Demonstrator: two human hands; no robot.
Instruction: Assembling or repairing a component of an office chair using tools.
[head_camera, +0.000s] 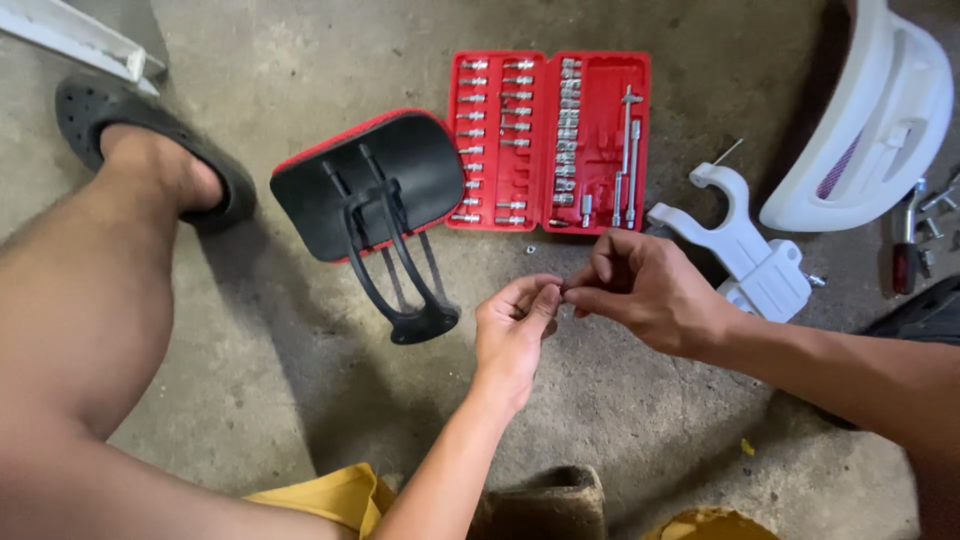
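Observation:
My left hand (515, 330) and my right hand (640, 285) meet fingertip to fingertip over the concrete floor. Between them they pinch a small dark part (563, 290), too small to identify. A black headrest-like piece with a forked bracket (375, 200) lies on the floor just left of my hands. Behind them an open red socket set case (550, 140) holds several chrome sockets, bits and extension bars.
A white plastic bracket (745, 245) lies right of the case, and a white chair shell (880, 110) stands at the upper right. A red-handled screwdriver (905, 250) and loose bolts (935, 215) lie at the right edge. My left leg and black sandal (130, 130) fill the left.

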